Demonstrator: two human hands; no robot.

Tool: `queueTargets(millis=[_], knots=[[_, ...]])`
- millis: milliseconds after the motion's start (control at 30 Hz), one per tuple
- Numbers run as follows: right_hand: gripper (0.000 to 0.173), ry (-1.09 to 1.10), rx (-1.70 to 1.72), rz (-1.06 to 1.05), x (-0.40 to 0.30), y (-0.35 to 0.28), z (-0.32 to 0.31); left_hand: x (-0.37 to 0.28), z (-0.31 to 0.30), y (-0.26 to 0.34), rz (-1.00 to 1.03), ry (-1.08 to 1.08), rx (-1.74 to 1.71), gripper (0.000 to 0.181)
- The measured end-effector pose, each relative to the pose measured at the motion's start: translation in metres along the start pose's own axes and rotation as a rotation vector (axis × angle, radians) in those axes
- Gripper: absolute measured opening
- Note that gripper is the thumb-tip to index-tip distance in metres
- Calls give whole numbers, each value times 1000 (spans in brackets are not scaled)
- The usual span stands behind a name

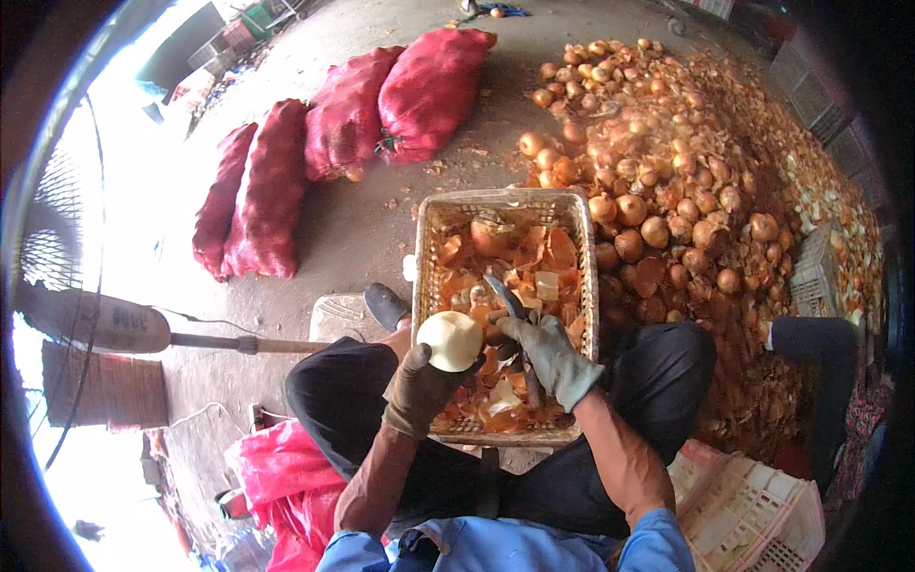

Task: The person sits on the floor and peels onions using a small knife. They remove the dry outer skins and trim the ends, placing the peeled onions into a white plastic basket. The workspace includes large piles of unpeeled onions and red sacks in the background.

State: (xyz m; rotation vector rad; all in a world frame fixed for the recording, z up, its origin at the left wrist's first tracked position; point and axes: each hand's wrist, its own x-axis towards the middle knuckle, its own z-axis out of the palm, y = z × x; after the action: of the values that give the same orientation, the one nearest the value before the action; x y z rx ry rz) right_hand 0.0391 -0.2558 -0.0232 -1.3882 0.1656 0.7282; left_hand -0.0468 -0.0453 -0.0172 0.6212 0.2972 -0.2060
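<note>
My left hand (423, 392), in a worn work glove, cups a pale peeled onion (450, 341) over the near left part of a plastic crate (589, 272). My right hand (552, 354), gloved too, grips a knife (505, 294) whose blade points up and left, just right of the onion. Blade and onion look slightly apart. Papery onion skins (547, 286) fill much of the crate, and one larger brown onion (492, 234) lies near its far side. The fingers hide part of the knife's handle.
A big heap of unpeeled onions (654, 232) spreads to the right. Stuffed red mesh sacks (436, 93) stand ahead and left. A floor fan (107, 318) is at left, an empty red sack (293, 465) near my left knee, and a pale crate (750, 511) at lower right. Someone's leg (815, 343) shows at right.
</note>
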Motion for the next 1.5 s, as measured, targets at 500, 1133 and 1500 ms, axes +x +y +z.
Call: queueTargets(millis=[500,1133,1500], knots=[[41,23,117,118,-2,-4,21,-16,-31,11,99,-113,12,101],[27,180,357,-73,-47,47,-15,-109,469,-140,-30,-1167,876,63],[27,24,514,-170,-9,62,-29,31,177,-12,247,-201,931,41]])
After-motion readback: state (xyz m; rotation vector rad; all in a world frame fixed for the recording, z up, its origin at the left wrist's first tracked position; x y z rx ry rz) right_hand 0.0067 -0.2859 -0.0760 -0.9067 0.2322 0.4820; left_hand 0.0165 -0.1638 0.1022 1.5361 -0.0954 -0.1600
